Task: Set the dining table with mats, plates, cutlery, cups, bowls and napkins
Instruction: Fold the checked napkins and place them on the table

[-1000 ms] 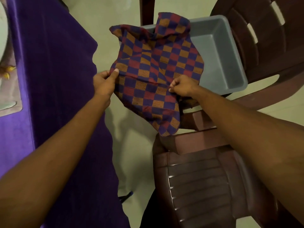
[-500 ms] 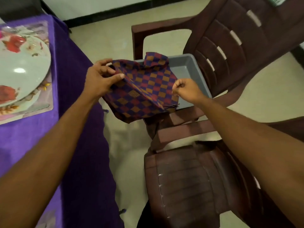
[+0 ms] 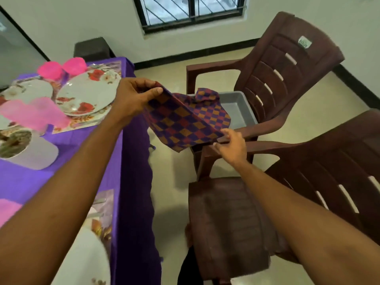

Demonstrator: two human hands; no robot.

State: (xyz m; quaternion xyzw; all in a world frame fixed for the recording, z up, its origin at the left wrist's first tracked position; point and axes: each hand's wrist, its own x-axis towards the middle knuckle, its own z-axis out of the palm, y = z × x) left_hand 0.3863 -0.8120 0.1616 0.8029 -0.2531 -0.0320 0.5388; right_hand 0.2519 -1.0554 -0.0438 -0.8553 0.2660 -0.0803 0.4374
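Head view: my left hand (image 3: 131,97) and right hand (image 3: 233,148) pinch the napkin (image 3: 185,124); the right's light hold could slip.

Lane of floor (image 3: 170,171) between the purple-clothed table (image 3: 86,145), left, and the near chair (image 3: 230,219) and far chair (image 3: 287,75), right. The checked napkin (image 3: 185,124), stretched between left hand (image 3: 133,97) and right hand (image 3: 232,148), bridges the lane. On the tabletop crowd plates (image 3: 88,93) and pink cups (image 3: 61,67); a grey tub (image 3: 240,105) occupies the far chair's seat.
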